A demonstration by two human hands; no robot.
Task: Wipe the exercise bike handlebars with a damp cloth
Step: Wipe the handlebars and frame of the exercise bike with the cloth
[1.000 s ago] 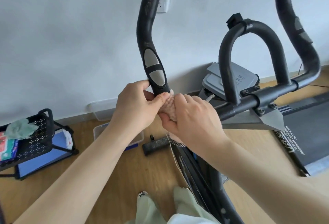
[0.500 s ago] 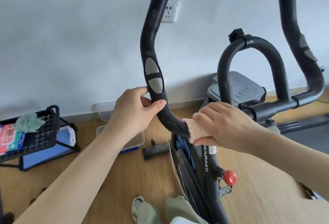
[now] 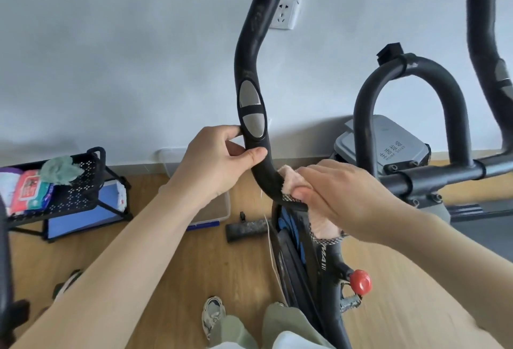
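While the left hand (image 3: pixel 219 165) curls fingers and thumb round the handlebar (image 3: pixel 251 51) just under its silver plates (image 3: pixel 251 115), the right hand (image 3: pixel 352 196) grips the pink cloth (image 3: pixel 288 186) against the bar's lower bend. The bar's long axis runs upward from the cloth, so an upward stroke would probably meet the left hand first.
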